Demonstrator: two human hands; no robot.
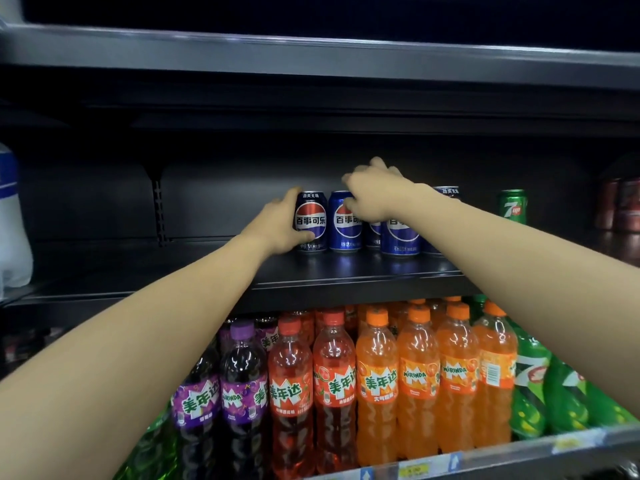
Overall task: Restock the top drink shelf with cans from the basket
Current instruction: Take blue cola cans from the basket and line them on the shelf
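Left hand (277, 225) has its grip curled round the dark can (310, 221) at the row's left end on the shelf (346, 271). Right hand (372, 190) pinches the top of the blue can (343, 226) just right of it.

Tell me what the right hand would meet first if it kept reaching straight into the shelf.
Probably the shelf's dark back panel. The right hand rests over the blue Pepsi cans, fingers pointing past their tops; depth behind is unclear.
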